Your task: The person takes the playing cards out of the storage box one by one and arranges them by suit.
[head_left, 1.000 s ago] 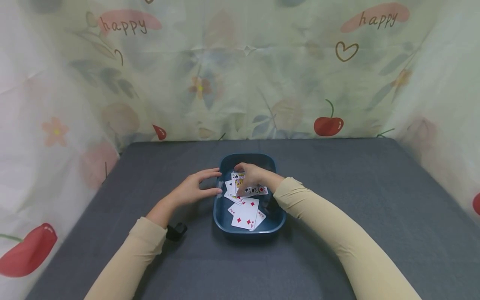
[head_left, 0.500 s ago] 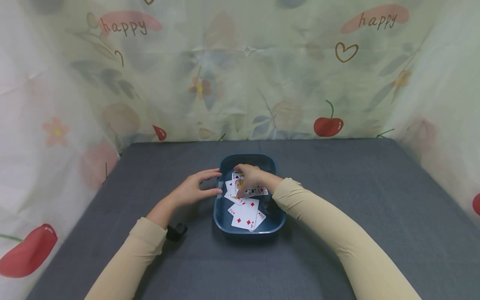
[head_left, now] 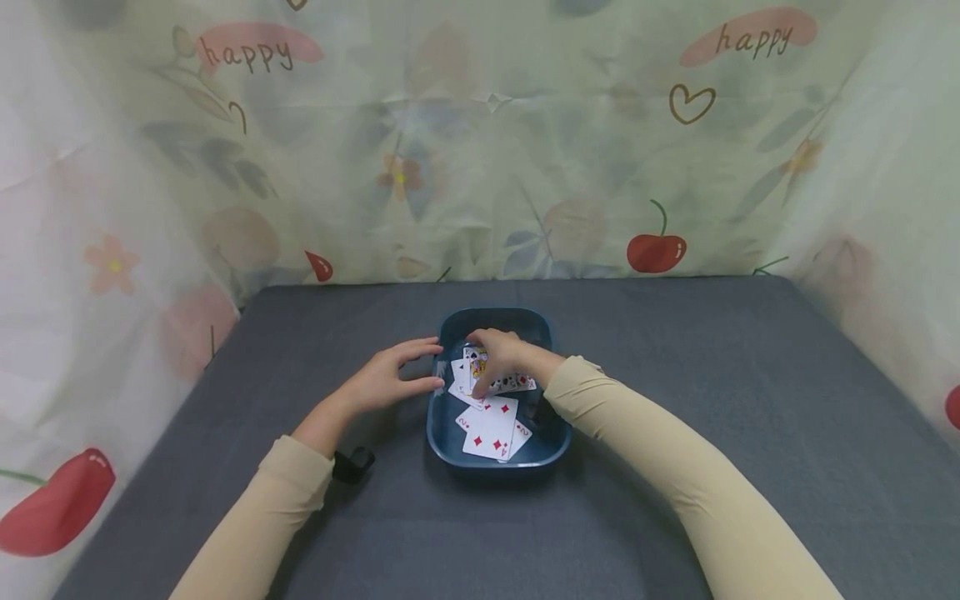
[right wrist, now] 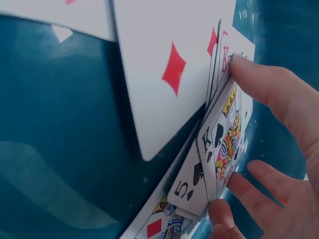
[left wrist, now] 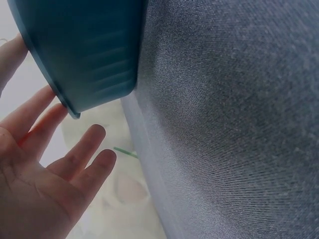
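My left hand (head_left: 382, 379) is at the left side of a dark blue tray (head_left: 498, 466), its fingers spread loosely. In the left wrist view, fingertips (left wrist: 60, 108) are right at the tray's rim. Inside the tray, my right hand (head_left: 510, 354) spans a king of spades (right wrist: 227, 139), thumb at one edge and fingers at the opposite one. That card lies over a five of spades (right wrist: 188, 184) and other overlapping cards, among them a red king (right wrist: 227, 45). Nearer the tray's front lies a four of diamonds (head_left: 491, 427), on top of a two of diamonds (head_left: 522, 435).
The tray stands on a dark grey cloth-covered table (head_left: 675, 375). Behind it hangs a printed curtain (head_left: 495, 167) with cherries and flowers, and more curtain comes down at both sides. A black strap-like object (head_left: 352, 463) shows at the left wrist.
My right hand has shifted very slightly left, its thumb a little nearer the front of the king of spades. The left hand, tray and other cards look the same.
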Demonstrator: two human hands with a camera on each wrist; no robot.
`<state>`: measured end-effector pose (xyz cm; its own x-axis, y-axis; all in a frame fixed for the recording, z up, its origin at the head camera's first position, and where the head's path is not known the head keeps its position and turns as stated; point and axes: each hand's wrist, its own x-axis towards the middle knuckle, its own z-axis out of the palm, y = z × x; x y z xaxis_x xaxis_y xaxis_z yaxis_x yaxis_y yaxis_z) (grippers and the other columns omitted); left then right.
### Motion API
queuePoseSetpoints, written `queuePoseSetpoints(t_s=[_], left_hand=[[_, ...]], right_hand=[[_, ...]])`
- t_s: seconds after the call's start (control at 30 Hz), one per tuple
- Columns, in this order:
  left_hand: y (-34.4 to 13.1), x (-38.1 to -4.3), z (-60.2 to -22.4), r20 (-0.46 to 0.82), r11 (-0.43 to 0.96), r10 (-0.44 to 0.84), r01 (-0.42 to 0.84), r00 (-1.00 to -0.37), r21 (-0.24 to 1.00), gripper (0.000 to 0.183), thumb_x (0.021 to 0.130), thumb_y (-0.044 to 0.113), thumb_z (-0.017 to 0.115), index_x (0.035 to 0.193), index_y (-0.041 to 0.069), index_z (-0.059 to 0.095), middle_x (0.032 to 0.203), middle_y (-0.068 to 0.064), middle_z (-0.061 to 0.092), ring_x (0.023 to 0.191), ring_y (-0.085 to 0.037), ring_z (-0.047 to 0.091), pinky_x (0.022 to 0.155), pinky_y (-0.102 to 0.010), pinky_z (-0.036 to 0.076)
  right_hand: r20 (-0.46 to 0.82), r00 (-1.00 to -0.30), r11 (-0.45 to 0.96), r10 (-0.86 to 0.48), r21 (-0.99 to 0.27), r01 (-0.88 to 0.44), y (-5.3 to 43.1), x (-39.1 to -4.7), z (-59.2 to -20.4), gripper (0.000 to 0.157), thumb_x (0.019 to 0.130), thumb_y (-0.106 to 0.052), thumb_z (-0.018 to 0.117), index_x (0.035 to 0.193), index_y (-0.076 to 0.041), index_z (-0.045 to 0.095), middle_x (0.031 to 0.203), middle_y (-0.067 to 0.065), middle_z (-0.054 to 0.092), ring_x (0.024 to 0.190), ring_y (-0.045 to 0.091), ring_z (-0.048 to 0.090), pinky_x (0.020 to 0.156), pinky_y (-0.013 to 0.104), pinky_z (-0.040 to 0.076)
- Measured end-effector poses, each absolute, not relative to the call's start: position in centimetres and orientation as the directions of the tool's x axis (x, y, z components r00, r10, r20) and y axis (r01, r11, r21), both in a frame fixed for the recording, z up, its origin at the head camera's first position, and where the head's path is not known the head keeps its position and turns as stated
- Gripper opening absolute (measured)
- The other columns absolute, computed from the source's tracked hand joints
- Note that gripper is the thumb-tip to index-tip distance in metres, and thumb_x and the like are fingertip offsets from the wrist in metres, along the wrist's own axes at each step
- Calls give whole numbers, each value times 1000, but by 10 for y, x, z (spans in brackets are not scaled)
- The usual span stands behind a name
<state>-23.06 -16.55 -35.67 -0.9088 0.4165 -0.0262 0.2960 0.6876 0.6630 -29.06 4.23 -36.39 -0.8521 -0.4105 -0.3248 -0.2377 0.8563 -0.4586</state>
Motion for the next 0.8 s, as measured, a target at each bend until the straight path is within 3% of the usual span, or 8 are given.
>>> queuePoseSetpoints(t_s=[0.3,0.6,0.8], left_hand=[[-166,-231,-358,-21,683,423,303,-906,665,64,85,38,67,138,11,45,150,-10,36,140,-34,30,108,-60,29],[-165,-231,-357,-32,684,421,294,-906,668,64,85,39,66,139,13,45,151,-9,35,141,-33,29,109,-60,28],[-166,-232,-358,-28,689,424,303,-905,659,64,84,39,66,138,12,46,150,-10,36,141,-33,29,110,-59,28]], right_hand=[[-295,-852,854,-432,-437,-283,42,-290,-361,84,71,-33,80,141,-17,37,144,7,43,133,34,36,110,55,27],[-254,-833,785,-492,-542,-299,47,-291,-352,84,72,-29,80,141,-10,37,144,11,43,133,27,41,111,42,34],[-225,-837,742,-498,-611,-277,53,-292,-334,84,72,-28,79,142,-9,36,145,12,41,133,28,40,111,42,34]])
